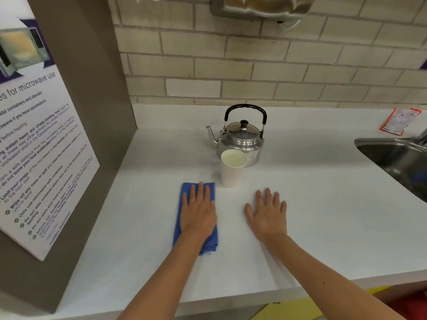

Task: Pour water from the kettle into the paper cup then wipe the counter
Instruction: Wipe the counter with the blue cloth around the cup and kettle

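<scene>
A shiny metal kettle (242, 140) with a black handle stands upright near the back of the white counter (323, 204), spout pointing left. Directly in front of it stands a white paper cup (232, 172), upright, with pale liquid visible inside. A folded blue cloth (184, 204) lies flat on the counter left of the cup. My left hand (198, 212) rests flat on top of the cloth, fingers extended. My right hand (268, 214) lies flat on the bare counter to the right of the cloth, fingers spread, holding nothing.
A grey panel with a microwave-use poster (39, 139) walls off the left side. A steel sink (397, 158) is set into the counter at the right, and a red-edged packet (399, 121) lies behind it. A tiled wall runs along the back.
</scene>
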A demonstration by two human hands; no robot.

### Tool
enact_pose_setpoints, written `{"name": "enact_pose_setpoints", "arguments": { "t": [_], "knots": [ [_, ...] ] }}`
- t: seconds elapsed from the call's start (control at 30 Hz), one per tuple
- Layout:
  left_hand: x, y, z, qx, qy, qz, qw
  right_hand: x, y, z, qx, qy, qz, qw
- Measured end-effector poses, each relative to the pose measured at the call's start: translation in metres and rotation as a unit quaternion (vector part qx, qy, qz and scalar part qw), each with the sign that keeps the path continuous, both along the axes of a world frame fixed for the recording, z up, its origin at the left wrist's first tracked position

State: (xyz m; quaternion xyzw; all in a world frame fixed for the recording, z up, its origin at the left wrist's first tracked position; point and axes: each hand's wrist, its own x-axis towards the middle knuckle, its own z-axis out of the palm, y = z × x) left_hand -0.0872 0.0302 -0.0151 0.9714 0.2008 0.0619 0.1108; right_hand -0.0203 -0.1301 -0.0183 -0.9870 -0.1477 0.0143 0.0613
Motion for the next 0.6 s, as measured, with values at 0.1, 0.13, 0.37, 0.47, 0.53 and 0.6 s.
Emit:
{"name": "enact_pose_setpoints", "arguments": {
  "t": [0.1,0.13,0.37,0.47,0.53,0.6],
  "knots": [
    [-0.005,-0.034,-0.008,-0.001,-0.005,-0.075,0.997,0.002,-0.004,-0.001,-0.003,0.001,0.007,1.000],
    [-0.010,-0.033,-0.011,0.000,-0.002,-0.096,0.995,0.002,-0.005,-0.001,-0.004,0.002,0.010,1.000],
    [-0.017,0.027,-0.005,0.009,0.007,0.013,1.000,0.001,-0.005,-0.001,0.009,0.006,0.015,1.000],
    [-0.008,0.007,0.000,-0.001,0.006,0.046,0.999,0.002,-0.004,-0.001,0.011,0.010,0.015,1.000],
    [-0.003,-0.016,-0.001,-0.008,0.000,0.043,0.999,0.002,-0.005,0.000,0.012,0.010,0.017,1.000],
    [-0.006,-0.034,-0.003,-0.009,-0.006,0.000,1.000,0.002,-0.006,0.000,0.013,0.012,0.019,1.000]
  ]
}}
